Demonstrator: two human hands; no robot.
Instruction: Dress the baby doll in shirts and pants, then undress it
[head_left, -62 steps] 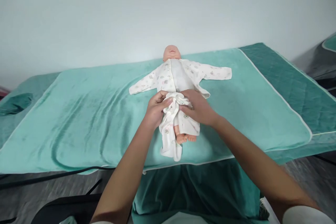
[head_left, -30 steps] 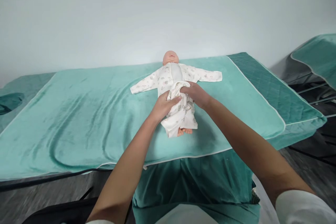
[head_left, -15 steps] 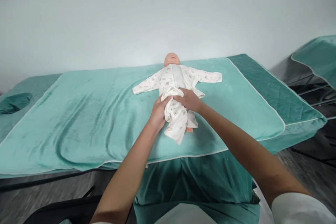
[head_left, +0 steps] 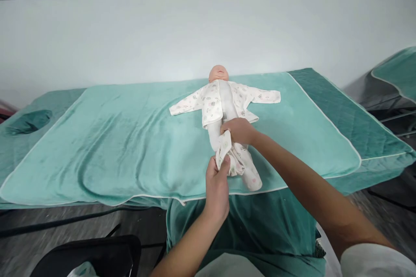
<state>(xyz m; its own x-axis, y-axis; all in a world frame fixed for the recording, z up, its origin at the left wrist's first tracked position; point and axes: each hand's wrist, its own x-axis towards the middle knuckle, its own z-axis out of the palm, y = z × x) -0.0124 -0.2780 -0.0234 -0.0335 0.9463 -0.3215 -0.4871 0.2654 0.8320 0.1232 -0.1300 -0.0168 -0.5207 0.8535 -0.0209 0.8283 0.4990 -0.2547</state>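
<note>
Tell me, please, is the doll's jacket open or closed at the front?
The jacket is open: its front edges lie apart, and the plain white middle of the doll shows between them.

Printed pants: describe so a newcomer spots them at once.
On the green bed by the white wall lies a doll. At its legs, the left hand and right hand grip the printed pants. They are bunched up, unlike the similarly printed jacket nearer the wall, whose sleeves lie spread.
</note>
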